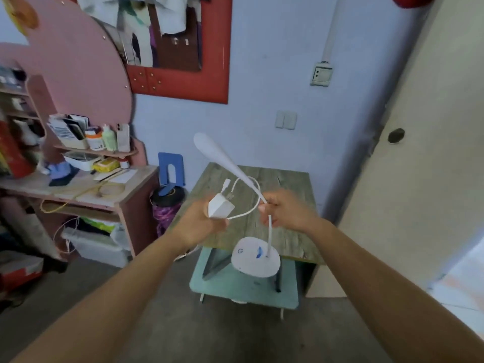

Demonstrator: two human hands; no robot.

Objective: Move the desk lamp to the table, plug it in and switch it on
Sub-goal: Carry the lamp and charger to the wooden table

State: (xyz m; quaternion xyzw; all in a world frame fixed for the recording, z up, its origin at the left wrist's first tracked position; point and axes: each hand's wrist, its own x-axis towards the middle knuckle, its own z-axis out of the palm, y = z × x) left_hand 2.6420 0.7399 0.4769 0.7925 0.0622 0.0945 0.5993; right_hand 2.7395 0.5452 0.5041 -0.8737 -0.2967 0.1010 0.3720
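A white desk lamp [255, 258] hangs in the air over the near edge of a small grey wood-grain table [285, 189]. My right hand [285, 209] is closed around its thin neck, with the oval base below and the long head reaching up to the left. My left hand [203, 222] grips the white plug adapter [219, 207]; a white cable [245, 195] loops from it between the two hands. A wall socket [321, 74] sits high on the blue wall above the table.
A pink desk [78, 187] with cluttered shelves stands at the left. Beside it are a blue bookend [171, 169] and a dark bin [167, 200]. A cream door [419, 153] is at the right. A double wall switch [286, 120] is above the table.
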